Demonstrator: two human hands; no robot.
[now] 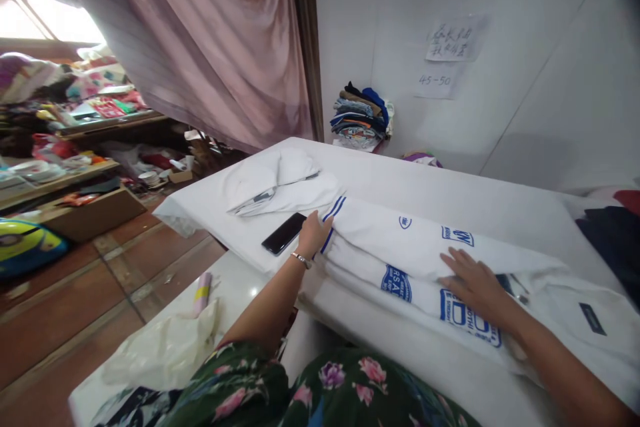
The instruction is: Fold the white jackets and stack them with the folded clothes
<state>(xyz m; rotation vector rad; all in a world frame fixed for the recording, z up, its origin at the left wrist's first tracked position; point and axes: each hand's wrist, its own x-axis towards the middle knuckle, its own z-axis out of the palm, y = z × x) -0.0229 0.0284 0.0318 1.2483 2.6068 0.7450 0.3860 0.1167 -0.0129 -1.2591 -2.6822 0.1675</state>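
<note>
The white cloth garment with blue print (555, 300) lies on the white tabletop (425, 180); its long sleeve (375, 223) runs from the left hand (315, 232), which pinches the blue-striped cuff (338, 207), rightward under the right hand (473, 280), resting with fingers loosely spread.

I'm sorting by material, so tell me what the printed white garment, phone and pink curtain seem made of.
White garment: matte, soft fabric, perhaps cotton; it creases and folds. Phone: smooth, dark front, probably glass. Pink curtain: cloth with slight sheen, hanging in folds; fibre unclear.
</note>
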